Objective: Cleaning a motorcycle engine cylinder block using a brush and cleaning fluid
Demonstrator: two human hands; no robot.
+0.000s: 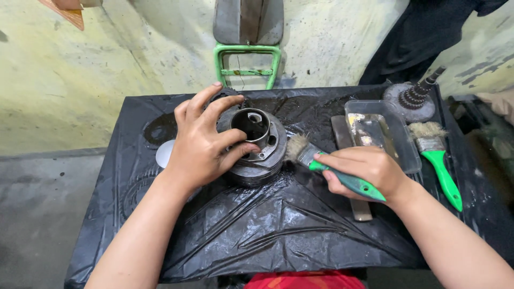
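Observation:
A round grey metal machine part [262, 144] with a hollow central sleeve stands on the table covered with black plastic sheet [257, 230]. My left hand [206, 142] grips its left side, fingers curled over the rim and thumb on the front. My right hand [364, 171] holds a green-handled paintbrush [321, 163], its pale bristles touching the right edge of the part.
A clear plastic tray [383, 131] with a dirty piece inside lies right of the part. A second green-handled brush [436, 155] lies beyond it. A stack of gears on a round disc [415, 99] stands at the back right. A green metal frame [247, 64] stands behind the table.

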